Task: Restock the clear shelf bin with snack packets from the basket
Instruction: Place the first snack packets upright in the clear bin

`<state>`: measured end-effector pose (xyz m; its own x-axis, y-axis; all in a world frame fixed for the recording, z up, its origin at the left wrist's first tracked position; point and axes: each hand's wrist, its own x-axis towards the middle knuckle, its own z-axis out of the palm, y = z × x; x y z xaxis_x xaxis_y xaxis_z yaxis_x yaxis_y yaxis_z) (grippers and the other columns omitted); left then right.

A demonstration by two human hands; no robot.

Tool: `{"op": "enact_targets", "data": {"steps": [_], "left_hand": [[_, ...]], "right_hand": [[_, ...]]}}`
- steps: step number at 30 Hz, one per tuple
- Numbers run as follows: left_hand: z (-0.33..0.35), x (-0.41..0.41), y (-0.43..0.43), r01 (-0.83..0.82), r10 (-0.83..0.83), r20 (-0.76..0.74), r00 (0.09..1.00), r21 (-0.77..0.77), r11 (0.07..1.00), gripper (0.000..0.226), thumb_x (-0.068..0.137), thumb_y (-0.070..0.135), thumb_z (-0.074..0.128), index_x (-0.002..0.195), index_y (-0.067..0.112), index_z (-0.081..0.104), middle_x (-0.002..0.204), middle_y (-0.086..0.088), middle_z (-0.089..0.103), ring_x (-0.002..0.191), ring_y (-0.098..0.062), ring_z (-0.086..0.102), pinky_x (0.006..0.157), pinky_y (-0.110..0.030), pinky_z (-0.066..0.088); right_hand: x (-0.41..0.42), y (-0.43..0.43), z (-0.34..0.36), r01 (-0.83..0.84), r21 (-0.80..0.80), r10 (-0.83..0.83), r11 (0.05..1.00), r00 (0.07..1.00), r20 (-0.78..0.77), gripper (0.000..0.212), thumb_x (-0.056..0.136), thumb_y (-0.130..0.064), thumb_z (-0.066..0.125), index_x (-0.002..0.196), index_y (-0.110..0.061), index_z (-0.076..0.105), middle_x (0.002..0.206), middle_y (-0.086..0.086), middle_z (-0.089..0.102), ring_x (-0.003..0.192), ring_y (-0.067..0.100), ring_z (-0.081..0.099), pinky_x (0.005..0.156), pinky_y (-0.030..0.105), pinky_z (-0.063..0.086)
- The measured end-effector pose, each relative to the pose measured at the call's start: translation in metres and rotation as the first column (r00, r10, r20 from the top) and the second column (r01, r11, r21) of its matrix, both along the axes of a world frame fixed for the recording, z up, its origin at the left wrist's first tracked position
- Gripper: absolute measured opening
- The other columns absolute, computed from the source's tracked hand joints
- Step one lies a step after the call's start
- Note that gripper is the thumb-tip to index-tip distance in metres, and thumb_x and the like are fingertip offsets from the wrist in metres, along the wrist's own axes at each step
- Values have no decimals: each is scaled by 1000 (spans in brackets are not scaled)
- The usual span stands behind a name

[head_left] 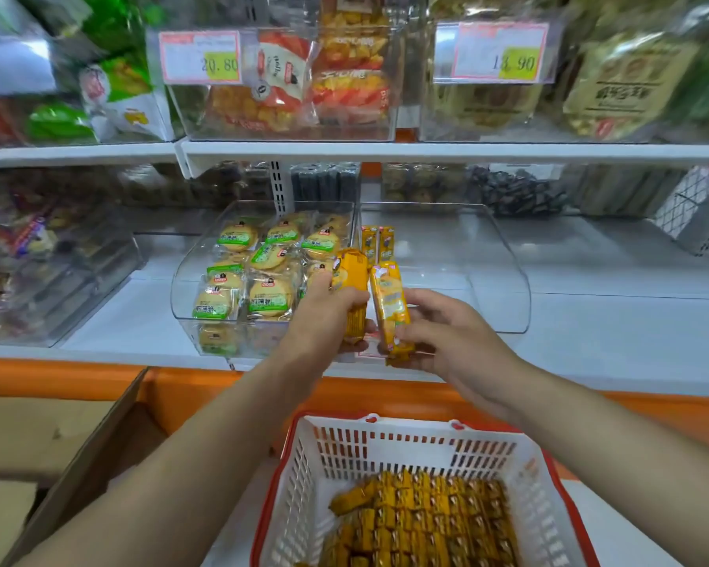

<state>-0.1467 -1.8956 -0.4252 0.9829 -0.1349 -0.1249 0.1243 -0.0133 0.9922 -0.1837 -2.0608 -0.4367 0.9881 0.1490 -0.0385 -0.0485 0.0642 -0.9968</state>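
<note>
Basket (385, 423) in front of shelf (590, 321), box (99, 444) to its left. On shelf, bin (500, 280) right of cookie bin (185, 280); two packets (378, 239) inside, against its left wall. Left hand (324, 317) holds left packet (351, 280), right hand (455, 333) holds right packet (389, 296), side by side before the bins.

"20.80" is read on the yellow patch of the price label (200, 57) fixed to the orange-snack bin (295, 135) above the shelf board (385, 151) | "18.90" is read on the second price label (500, 53), also above that board | packet print is blurred, unread
</note>
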Motion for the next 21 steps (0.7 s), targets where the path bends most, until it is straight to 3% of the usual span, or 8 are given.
{"op": "enact_targets", "data": {"steps": [7,12,17,20,21], "left_hand": [[-9,6,8,36,-45,70,997,126,991,41,100,17,63,138,13,46,102,-13,66,78,-17,71,61,-30,61],[-13,12,18,13,-42,151,988,190,982,57,96,18,68,146,12,42,125,-18,64,87,-23,75,69,-34,64],[-19,22,28,-14,-27,171,985,235,972,67,87,18,77,145,17,43,127,-15,62,86,-30,76,77,-52,63],[-25,29,32,-46,-23,231,973,287,957,65,85,27,80,141,21,48,122,-10,63,82,-23,75,70,-37,65],[-27,32,33,-58,-17,242,970,297,953,65,84,30,80,141,23,48,122,-9,63,86,-24,74,72,-38,65]], "right_hand": [[17,-19,-9,168,22,-166,986,984,-66,31,94,-11,58,119,-26,69,93,0,73,75,13,67,59,29,51],[30,-28,-14,241,2,-241,971,970,-28,23,93,-15,64,114,-21,70,87,-1,72,73,14,64,56,27,48],[53,-41,-7,440,-73,-435,895,897,76,26,84,-16,76,108,-18,66,82,-5,72,67,10,62,55,26,47],[80,-50,-2,504,-176,-474,846,861,185,26,81,-18,79,100,-23,63,88,-2,68,68,9,59,56,23,44],[92,-52,-2,523,-228,-476,821,848,232,26,81,-18,80,99,-23,62,91,0,66,68,8,57,58,22,43]]}}
